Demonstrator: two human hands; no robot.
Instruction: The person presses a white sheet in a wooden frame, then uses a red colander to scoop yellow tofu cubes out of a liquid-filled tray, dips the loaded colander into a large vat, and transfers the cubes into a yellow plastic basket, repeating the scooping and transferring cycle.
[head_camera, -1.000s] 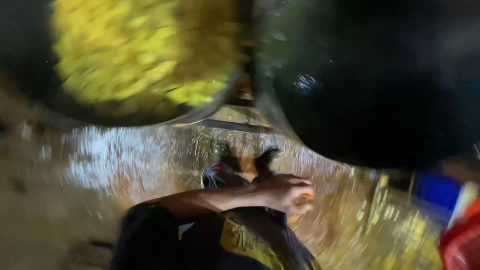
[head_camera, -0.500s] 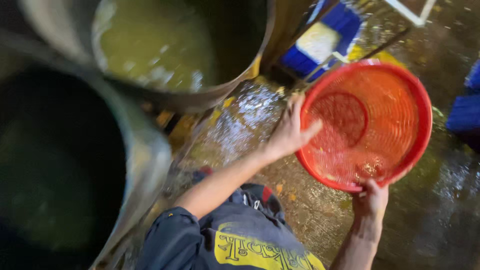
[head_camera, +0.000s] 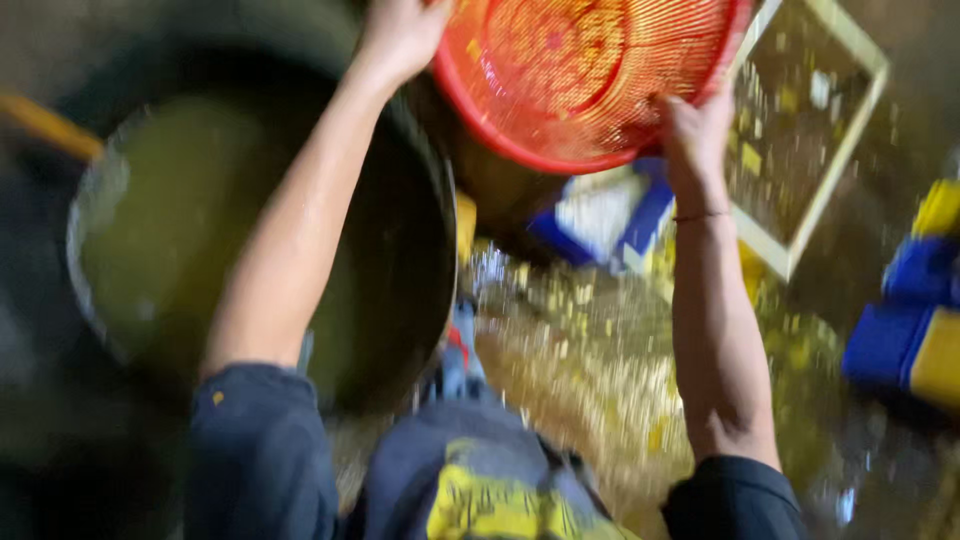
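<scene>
I hold a round red-orange plastic strainer basket (head_camera: 580, 70) up in front of me with both hands. My left hand (head_camera: 400, 35) grips its left rim, at the top of the frame. My right hand (head_camera: 695, 135) grips its lower right rim. The basket's mesh inside looks empty. Below and left of it stands a big dark metal pot (head_camera: 420, 200) filled with a yellow-green liquid. The picture is blurred by motion.
A white-framed square tray (head_camera: 830, 170) lies on the wet floor at the upper right. Blue and white blocks (head_camera: 610, 215) sit under the basket, and blue and yellow ones (head_camera: 910, 320) at the right edge. Yellow scraps litter the wet floor (head_camera: 600, 370).
The basket has come up from the floor at the right to the top middle of the view. Both hands stay on its rim. The view has swung over the pot.
</scene>
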